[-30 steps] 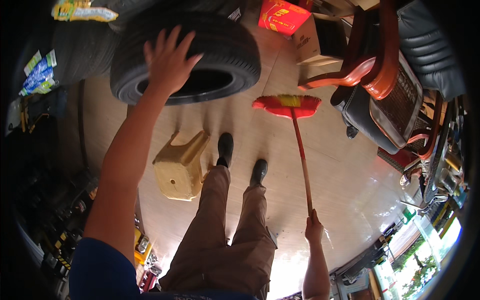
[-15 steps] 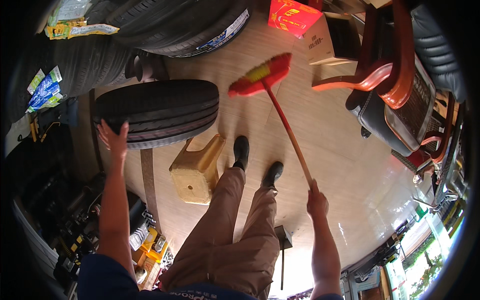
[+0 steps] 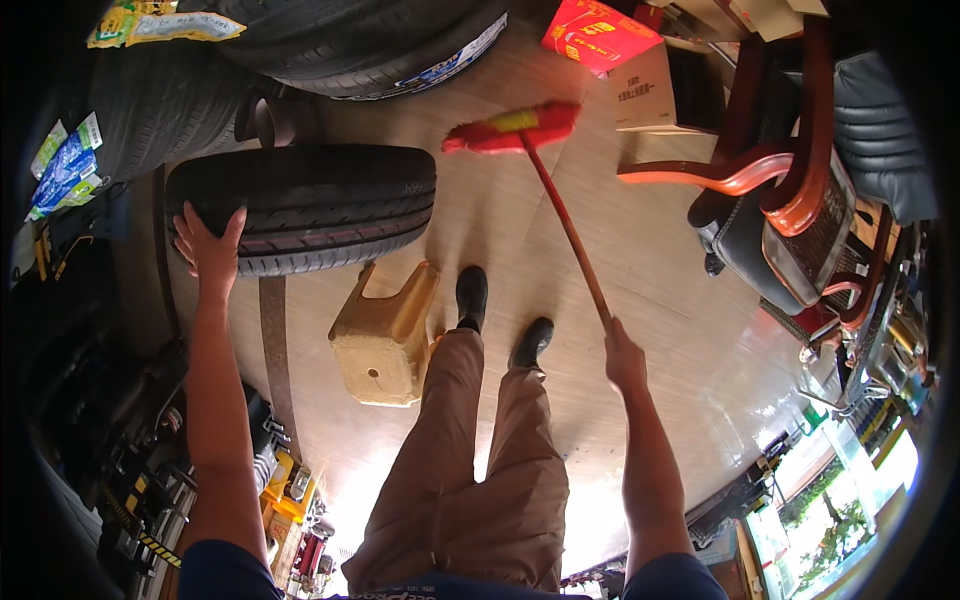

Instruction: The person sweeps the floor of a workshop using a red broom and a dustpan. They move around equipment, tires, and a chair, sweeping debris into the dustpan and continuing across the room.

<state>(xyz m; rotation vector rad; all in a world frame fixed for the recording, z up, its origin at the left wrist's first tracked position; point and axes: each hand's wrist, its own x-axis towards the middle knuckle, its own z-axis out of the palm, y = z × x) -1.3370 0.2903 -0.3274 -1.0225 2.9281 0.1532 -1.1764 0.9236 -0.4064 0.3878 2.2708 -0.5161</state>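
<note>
My left hand lies against the tread of a black tyre, its fingers and thumb spread apart. The tyre seems to stand on edge at the left. In my right hand is a broom, fingers wrapped round the upper end of its long handle, red further down and wood-coloured near my grip. The broom's red and yellow head rests low at the floor ahead, slightly blurred. Near my feet, just below the tyre, is a tan plastic stool with a small hole in its seat.
More tyres are stacked at the far left. A red box and a brown carton stand at the far right, near a wooden armchair. Tools and a yellow item lie at the lower left.
The broom head has swung a little farther away and to the left, levelling out. My left hand stays on the tyre. The view has shifted slightly.
</note>
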